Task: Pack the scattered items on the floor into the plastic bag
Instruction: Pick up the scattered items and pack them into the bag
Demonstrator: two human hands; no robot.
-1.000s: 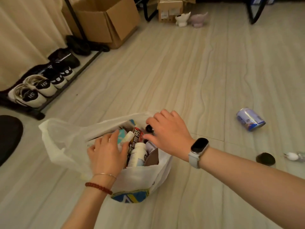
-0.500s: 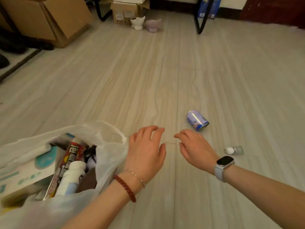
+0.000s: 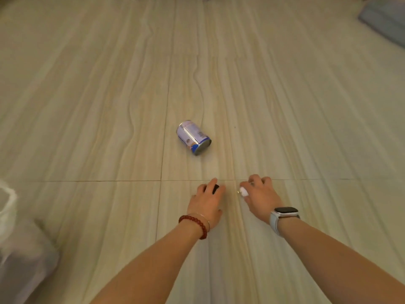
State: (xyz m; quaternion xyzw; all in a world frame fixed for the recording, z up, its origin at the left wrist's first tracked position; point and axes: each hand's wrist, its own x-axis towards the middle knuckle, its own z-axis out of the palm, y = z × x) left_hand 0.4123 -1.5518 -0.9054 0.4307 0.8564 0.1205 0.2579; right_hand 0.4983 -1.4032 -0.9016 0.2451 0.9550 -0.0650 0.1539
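Stretching wide across the view lies the pale wood-grain tiled floor (image 3: 87, 106), and at the far left edge sits the translucent white plastic bag (image 3: 13, 233), blurred, its rim just showing. Both bare forearms reach forward from the bottom of the view. Out ahead of the hands, well apart from the bag, a blue and silver metal can (image 3: 193, 137) lies on its side on the floor. Now the left hand (image 3: 207, 202), red bead bracelet (image 3: 195, 223) on its wrist, sits low over the floor with fingers curled round a small black rounded object (image 3: 215, 188), mostly hidden beneath them. Just beside it, the right hand (image 3: 260, 197), grey-strapped smartwatch (image 3: 283, 213) on its wrist, curls its fingers round a small white object (image 3: 243, 191), only its end peeking out near the thumb.
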